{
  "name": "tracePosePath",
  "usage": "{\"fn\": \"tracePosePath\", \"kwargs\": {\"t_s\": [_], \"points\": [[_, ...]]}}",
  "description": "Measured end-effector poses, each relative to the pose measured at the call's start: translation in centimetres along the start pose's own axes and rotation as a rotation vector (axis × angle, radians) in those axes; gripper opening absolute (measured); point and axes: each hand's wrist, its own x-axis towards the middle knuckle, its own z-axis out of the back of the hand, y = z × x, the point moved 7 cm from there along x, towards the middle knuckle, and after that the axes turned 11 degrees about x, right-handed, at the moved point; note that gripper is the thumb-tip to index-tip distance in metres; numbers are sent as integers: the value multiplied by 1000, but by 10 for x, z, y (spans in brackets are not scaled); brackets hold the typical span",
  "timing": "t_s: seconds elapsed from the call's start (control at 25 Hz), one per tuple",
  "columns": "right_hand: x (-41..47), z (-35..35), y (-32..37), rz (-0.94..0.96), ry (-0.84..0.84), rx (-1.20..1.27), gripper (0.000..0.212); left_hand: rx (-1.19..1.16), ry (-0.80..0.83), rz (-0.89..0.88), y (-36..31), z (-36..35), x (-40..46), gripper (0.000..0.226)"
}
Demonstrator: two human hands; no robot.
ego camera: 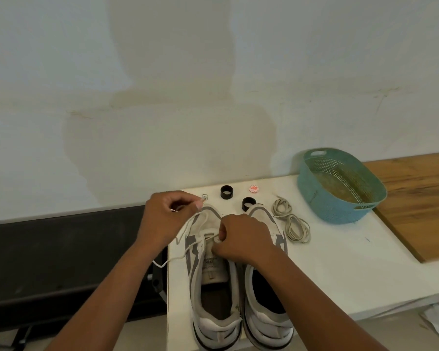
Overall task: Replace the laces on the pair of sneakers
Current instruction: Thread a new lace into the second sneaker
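Sneakers (238, 287) side by side on table (340, 269), basket (340, 188) right

Left hand (162, 219) pinches lace (188, 230) above left sneaker (211, 274); right hand (241, 239) at eyelets; spare laces (290, 221) at right.

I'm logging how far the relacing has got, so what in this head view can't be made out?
- Eyelets of the left sneaker: the right hand covers them, so the threaded count is hidden.
- Right sneaker: the right forearm crosses its lacing area.
- Lace end: buried in the left hand.
- Tongue label text: too small.
- Small metal item by the left fingers: too small to identify.
- Sneaker heels: cut by the bottom edge.
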Motion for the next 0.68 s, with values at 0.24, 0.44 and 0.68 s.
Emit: {"fn": "tracePosePath", "kwargs": {"t_s": [0.24,0.44,0.68], "points": [[12,4,-16,-78,66,213,23,524,315,-33,9,-50,-16,2],[13,5,-20,-87,79,266,28,566,286,73,19,-59,-21,6],[15,5,-22,-89,87,296,23,565,236,88,21,-62,-24,8]]}}
